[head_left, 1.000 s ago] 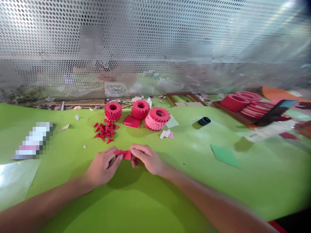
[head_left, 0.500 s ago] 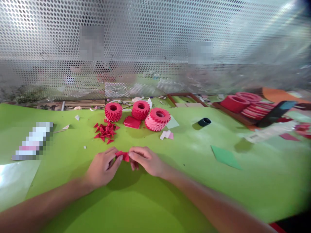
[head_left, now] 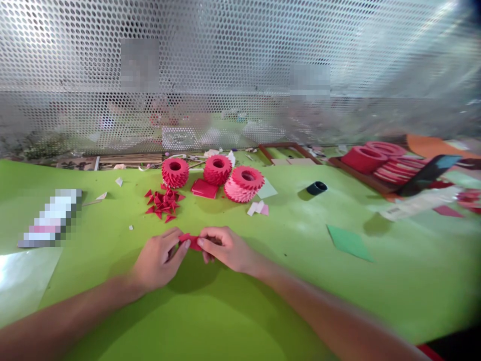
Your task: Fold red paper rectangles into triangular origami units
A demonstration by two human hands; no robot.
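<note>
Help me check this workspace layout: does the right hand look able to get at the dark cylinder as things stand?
Probably yes: nothing stands between the right hand and the dark cylinder, though that hand is pinching a red paper piece.

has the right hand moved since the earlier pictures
Yes: the right hand has brought its fingertips slightly left, judged against the red paper stack.
</note>
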